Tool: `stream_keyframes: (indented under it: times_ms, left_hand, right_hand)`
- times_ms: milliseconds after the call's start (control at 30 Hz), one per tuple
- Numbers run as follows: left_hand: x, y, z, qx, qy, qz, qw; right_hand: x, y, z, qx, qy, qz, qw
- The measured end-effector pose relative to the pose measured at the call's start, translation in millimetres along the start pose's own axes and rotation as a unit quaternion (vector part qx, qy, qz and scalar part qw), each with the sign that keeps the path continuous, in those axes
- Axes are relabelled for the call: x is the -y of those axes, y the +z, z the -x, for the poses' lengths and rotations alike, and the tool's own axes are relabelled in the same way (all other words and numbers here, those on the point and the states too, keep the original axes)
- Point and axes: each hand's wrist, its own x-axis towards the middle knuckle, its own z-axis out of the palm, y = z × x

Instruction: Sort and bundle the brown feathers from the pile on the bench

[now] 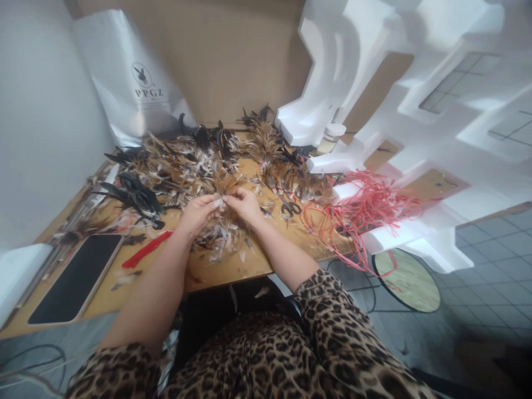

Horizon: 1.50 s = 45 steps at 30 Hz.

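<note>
Near the middle of the wooden table [245,266], my left hand [201,212] and my right hand [243,205] meet fingertip to fingertip. Both pinch the base of a small bunch of brown feathers [226,182], whose tips fan out away from me. Loose pale feathers [222,238] lie just below my hands. A large pile of brown and white feathers [166,166] spreads behind and to the left. Black feathers [135,197] lie left of my left hand. Black scissors [290,207] rest to the right of my right hand.
A phone [77,280] and a red strip bundle [146,249] lie at the left. Tangled pink-red strips [374,202] hang over the right edge beside white foam pieces [332,50]. A jar [331,137] and a white bag [133,83] stand behind; a round stool [407,280] is lower right.
</note>
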Motion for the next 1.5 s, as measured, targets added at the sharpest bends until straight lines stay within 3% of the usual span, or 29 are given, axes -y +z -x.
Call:
stream_keyframes:
  times_ms: [267, 467, 567, 900, 1233, 1367, 1500]
  left_hand:
    - [5, -0.3, -2, -0.013, 0.030, -0.055, 0.998]
    - [5, 7.3, -3, -0.132, 0.062, -0.114, 0.983]
    - [5, 7.5, -3, -0.159, 0.074, -0.140, 0.974]
    - [8, 2.4, -6, -0.143, 0.082, -0.158, 0.974]
    - [10, 1.0, -7, -0.088, 0.024, -0.015, 0.996]
    - [10, 3.7, -7, -0.137, 0.048, -0.074, 0.987]
    - [12, 2.0, -10, -0.194, 0.106, -0.160, 0.962]
  right_hand:
    - [-6, -3, -3, -0.010, 0.014, 0.020, 1.000]
    - [-5, -1, -3, -0.055, 0.024, 0.027, 0.998]
    - [-5, 1, -2, -0.058, 0.019, 0.021, 0.998]
    - [-14, 1, -2, -0.054, 0.025, 0.055, 0.997]
    - [-9, 3, -1, 0.001, 0.127, -0.100, 0.987]
    - [-11, 5, -2, -0.031, 0.130, -0.106, 0.985]
    - [-10, 8, 2, -0.075, 0.078, -0.048, 0.993]
